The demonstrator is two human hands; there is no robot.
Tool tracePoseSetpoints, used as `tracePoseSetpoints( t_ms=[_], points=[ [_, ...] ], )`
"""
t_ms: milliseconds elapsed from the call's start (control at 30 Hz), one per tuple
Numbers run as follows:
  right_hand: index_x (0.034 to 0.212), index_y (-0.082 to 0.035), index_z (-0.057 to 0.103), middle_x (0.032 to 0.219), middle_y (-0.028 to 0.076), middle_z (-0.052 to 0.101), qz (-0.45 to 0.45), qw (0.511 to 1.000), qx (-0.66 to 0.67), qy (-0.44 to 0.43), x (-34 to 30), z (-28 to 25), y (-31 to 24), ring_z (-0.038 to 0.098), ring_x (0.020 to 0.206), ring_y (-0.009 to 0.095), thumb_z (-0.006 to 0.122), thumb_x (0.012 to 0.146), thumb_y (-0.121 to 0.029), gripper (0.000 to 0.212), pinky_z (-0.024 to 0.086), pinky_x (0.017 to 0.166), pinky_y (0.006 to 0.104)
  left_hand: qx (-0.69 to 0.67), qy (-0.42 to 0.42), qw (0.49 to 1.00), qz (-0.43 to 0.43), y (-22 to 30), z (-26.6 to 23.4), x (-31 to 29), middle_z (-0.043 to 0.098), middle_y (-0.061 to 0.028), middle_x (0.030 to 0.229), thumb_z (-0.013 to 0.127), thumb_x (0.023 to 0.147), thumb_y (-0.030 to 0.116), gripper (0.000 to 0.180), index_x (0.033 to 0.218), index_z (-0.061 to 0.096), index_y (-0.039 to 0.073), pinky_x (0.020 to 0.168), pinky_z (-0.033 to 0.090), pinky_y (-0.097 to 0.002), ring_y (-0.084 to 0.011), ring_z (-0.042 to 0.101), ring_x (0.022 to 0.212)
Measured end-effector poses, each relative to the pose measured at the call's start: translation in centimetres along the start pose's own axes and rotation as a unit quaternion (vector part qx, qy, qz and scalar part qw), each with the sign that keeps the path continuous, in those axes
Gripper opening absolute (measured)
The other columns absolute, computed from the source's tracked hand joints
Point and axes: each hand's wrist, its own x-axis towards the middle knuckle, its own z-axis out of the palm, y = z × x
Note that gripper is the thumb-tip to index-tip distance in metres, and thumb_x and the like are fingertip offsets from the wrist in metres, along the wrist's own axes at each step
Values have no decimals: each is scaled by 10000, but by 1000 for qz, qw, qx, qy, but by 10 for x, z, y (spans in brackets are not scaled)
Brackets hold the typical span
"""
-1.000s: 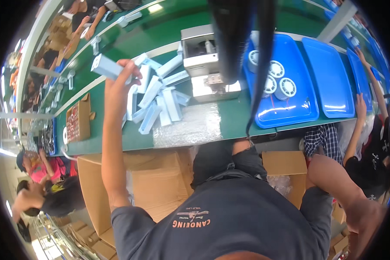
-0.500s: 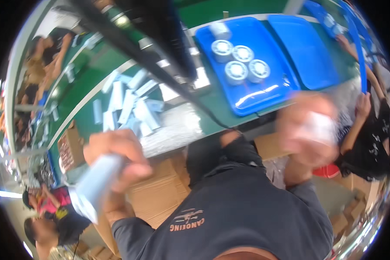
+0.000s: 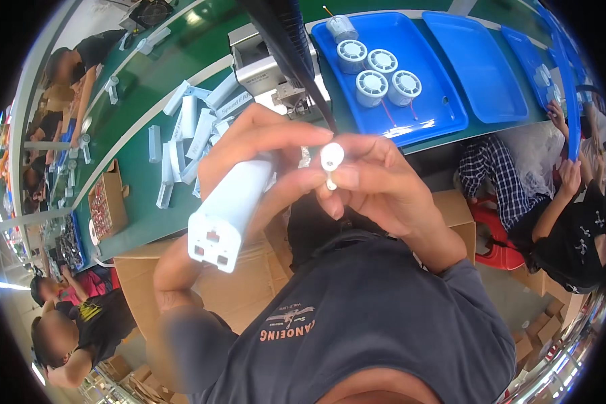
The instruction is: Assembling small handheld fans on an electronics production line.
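In my left hand (image 3: 256, 151) a light blue, box-shaped plastic housing (image 3: 232, 205) is gripped against the palm, its squared end with small square openings tilted down toward me. The index finger and thumb of that hand reach across to a small white rounded piece (image 3: 332, 156). My right hand (image 3: 384, 178) pinches this piece with bent fingertips, so both hands meet at it in front of my chest. A small shiny scrap (image 3: 304, 157) shows between the left fingers. The fingers hide part of the white piece.
Several light blue housings (image 3: 198, 138) lie piled on the green bench (image 3: 138, 195). A metal machine (image 3: 262, 64) stands behind my hands. White round fan-like units (image 3: 372, 87) sit in a blue tray (image 3: 444, 118), beside another blue tray (image 3: 481, 74). Cardboard boxes (image 3: 111, 202) and co-workers are around.
Both hands have come inward and up from the sides and now meet in the middle. The left hand has carried the light blue housing with it; the right hand's white piece is now between the fingertips.
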Motion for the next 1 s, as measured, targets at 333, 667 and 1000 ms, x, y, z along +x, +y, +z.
tracePoseSetpoints(
  t_ms=[333, 667, 1000],
  points=[
    [1173, 51, 676, 981, 119, 725, 23, 999, 29, -17, 7, -7, 3, 709, 849, 159, 661, 991, -108, 241, 585, 774, 292, 14, -1, 1000, 18, -13, -2, 7, 564, -20, 943, 833, 824, 13, 434, 1232, 743, 131, 708, 481, -270, -121, 569, 815],
    [1205, 42, 655, 1020, 97, 706, 20, 999, 48, -11, 7, -10, 9, 695, 868, 151, 689, 971, -105, 278, 575, 786, 296, -13, 27, 997, 74, -23, 1, 3, 653, -113, 1035, 827, 847, 29, 312, 1113, 668, 62, 784, 511, -306, -172, 625, 908],
    [1161, 11, 657, 1031, 109, 708, -49, 998, -14, 35, 5, -15, 13, 687, 866, 149, 698, 966, -61, 212, 568, 793, 296, -14, 40, 998, 44, -24, 4, 5, 690, -155, 1014, 699, 931, -31, 175, 1087, 654, 34, 817, 545, -332, -217, 672, 933]
  ],
)
